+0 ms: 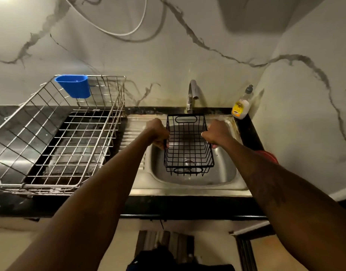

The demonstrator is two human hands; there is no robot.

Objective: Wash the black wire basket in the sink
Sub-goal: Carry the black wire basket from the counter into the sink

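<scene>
Black basket (188,151) over the sink (217,178): left hand (158,133) curls round its 9 o'clock rim, right hand (217,133) round its 3 o'clock rim; tap (191,94) at 12.

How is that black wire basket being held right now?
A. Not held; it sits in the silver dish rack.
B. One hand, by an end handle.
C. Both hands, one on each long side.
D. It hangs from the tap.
C: the left hand and the right hand each grip one long side of the black wire basket over the sink.
</scene>
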